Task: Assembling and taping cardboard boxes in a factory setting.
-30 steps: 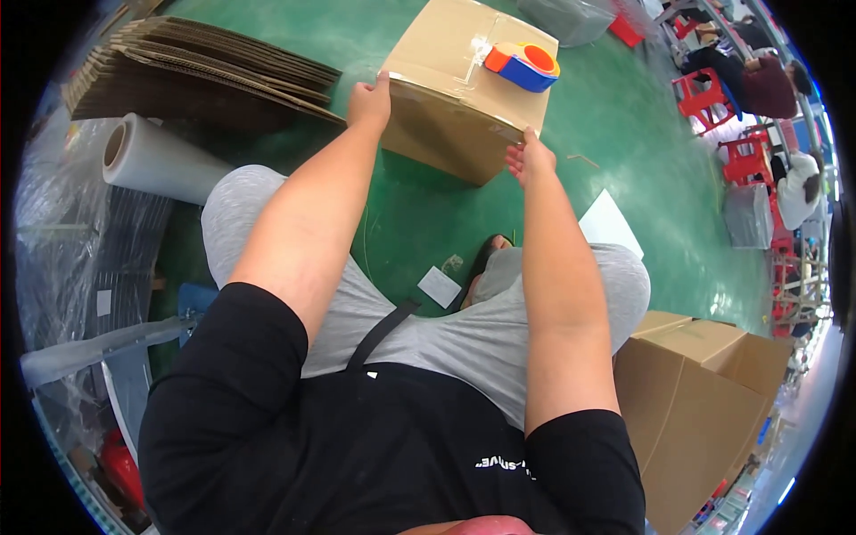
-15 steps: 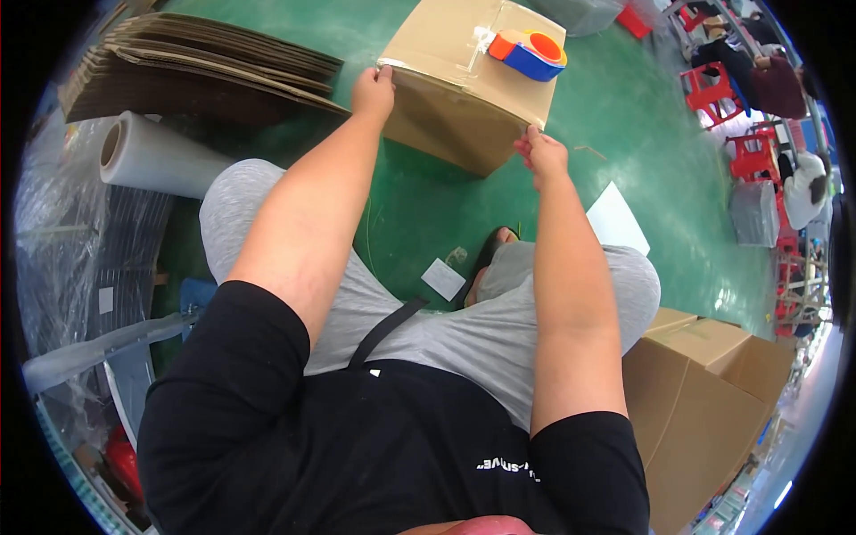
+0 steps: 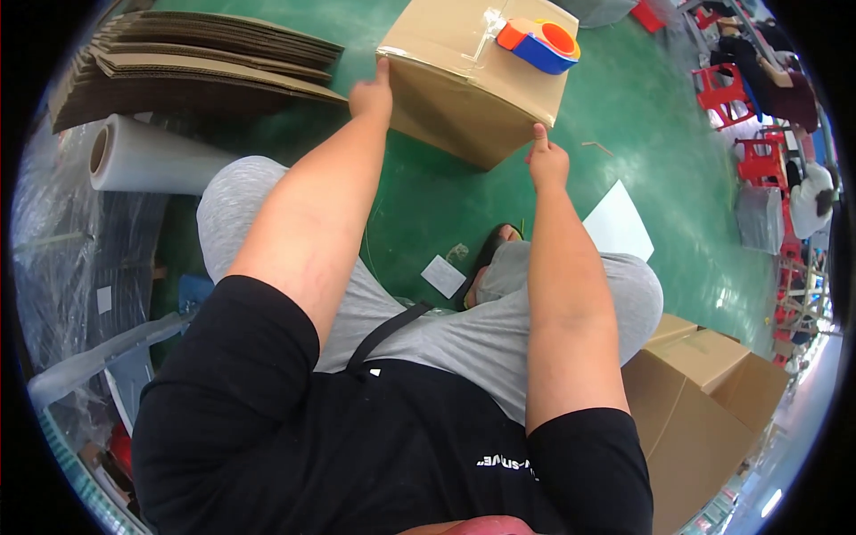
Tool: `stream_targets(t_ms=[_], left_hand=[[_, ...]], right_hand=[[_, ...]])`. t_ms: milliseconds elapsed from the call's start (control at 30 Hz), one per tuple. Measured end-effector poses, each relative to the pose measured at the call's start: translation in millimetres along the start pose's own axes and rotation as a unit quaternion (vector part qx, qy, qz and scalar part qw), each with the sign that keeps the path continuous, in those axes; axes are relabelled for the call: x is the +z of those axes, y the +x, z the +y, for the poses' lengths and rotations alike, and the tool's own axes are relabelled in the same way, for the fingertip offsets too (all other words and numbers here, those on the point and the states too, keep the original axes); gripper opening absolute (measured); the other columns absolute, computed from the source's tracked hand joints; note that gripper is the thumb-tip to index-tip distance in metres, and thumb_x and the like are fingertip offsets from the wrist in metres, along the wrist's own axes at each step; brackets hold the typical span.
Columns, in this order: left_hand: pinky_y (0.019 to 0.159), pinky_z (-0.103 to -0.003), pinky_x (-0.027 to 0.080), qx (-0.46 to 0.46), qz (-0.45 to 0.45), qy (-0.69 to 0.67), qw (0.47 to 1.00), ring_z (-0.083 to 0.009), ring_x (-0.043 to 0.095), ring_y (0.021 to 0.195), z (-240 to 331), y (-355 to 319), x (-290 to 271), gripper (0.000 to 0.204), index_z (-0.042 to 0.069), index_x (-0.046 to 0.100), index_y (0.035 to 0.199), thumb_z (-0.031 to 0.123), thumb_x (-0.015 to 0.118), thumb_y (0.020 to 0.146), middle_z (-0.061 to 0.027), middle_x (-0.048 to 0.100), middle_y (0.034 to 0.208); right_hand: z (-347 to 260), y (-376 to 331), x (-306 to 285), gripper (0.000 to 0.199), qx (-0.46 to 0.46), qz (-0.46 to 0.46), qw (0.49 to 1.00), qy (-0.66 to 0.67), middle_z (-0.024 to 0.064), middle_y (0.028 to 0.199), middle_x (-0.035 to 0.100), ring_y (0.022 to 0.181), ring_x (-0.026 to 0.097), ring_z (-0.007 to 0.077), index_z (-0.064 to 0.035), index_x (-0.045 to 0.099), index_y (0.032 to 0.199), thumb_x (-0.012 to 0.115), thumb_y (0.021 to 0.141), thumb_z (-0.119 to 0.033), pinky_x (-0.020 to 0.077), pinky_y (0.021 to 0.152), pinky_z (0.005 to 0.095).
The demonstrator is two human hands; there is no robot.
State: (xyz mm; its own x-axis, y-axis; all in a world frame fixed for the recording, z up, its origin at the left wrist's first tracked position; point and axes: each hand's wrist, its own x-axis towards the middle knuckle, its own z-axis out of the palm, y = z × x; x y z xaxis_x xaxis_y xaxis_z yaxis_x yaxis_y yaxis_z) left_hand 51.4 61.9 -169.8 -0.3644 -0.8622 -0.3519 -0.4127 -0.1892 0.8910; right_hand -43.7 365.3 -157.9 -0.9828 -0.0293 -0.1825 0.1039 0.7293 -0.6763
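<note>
A closed brown cardboard box (image 3: pixel 446 98) stands on the floor in front of me, with clear tape across its top and along the near edge. On the top, towards the right, rests an orange and blue tape dispenser (image 3: pixel 544 46). My left hand (image 3: pixel 373 94) is at the box's near left corner; one digit is stretched up against the edge, the others apart and slightly blurred. At the near right corner my right hand (image 3: pixel 548 160) touches the edge with its raised thumb, its fingers loosely bent below. Neither hand holds anything.
Flattened cardboard sheets (image 3: pixel 196 67) are stacked at the far left, above a roll of clear film (image 3: pixel 156 156). An open cardboard box (image 3: pixel 687 410) stands at my right. White papers (image 3: pixel 620 221) lie on the green floor. Red stools (image 3: pixel 722 94) and people are at the far right.
My fingers have come away from the box's near edge, leaving a digit of each hand at its corners. The box and dispenser have shifted slightly in view.
</note>
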Motion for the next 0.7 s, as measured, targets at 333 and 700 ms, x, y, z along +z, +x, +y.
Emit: stream_targets(t_ms=[333,700], left_hand=[[0.075,-0.048,0.051,0.044,0.127,0.111,0.985,-0.0398,0.064,0.091,-36.1,57.2,33.8,0.047,0.000,0.064,0.111,0.033,0.032,0.100,-0.0222,0.066,0.105],[0.077,-0.039,0.051,0.258,0.037,-0.031,0.965,-0.0262,0.064,0.087,-2.4,58.8,9.9,0.043,-0.010,0.061,0.103,0.029,0.043,0.098,-0.0195,0.067,0.098]], right_hand=[[19.2,9.6,0.9,0.107,0.029,-0.059,0.994,-0.093,0.0308,0.100,0.065,0.107,0.057,0.0473,0.0041,0.067,0.106,0.018,0.079,-0.087,0.0452,0.094,0.0493],[-115.9,-42.0,16.6,0.037,-0.302,-0.176,0.937,0.008,0.0172,0.087,0.070,0.081,0.065,0.0364,-0.0061,0.072,0.093,0.062,0.083,-0.040,0.0511,0.079,0.0436]])
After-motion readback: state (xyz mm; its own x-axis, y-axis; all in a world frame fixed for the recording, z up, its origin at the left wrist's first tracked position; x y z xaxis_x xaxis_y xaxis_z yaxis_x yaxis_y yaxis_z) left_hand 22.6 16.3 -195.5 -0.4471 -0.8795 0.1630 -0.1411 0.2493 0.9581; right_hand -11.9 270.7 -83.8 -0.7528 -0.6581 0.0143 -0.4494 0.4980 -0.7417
